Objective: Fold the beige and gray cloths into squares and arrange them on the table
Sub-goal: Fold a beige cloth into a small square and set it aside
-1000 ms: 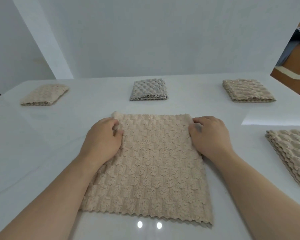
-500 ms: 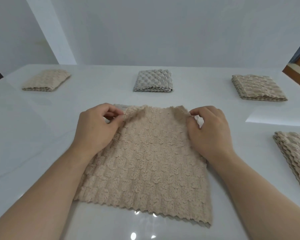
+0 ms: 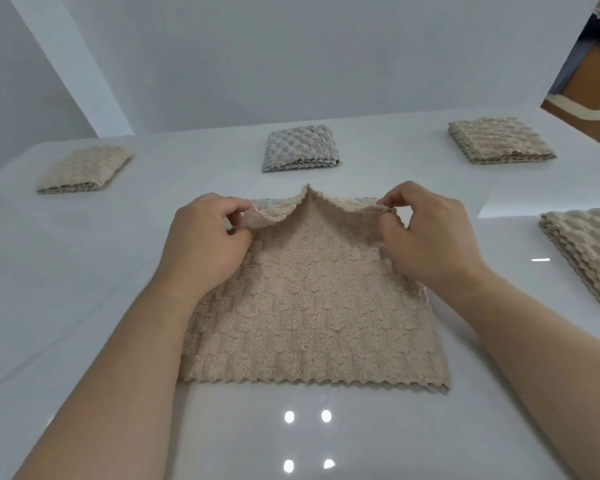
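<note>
Fluffy beige textured cloth (image 3: 312, 306) at table's (image 3: 84, 306) near-centre; left hand (image 3: 205, 240) and right hand (image 3: 426, 237) each pinch far corner, lifted, likely to fold toward near edge.

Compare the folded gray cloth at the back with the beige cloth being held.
The textured gray cloth is a compact folded square; the fluffy beige cloth is spread wider. The gray cloth lies untouched; the beige cloth's far edge is pinched up by the left hand and right hand. Both have zigzag edges.
</note>
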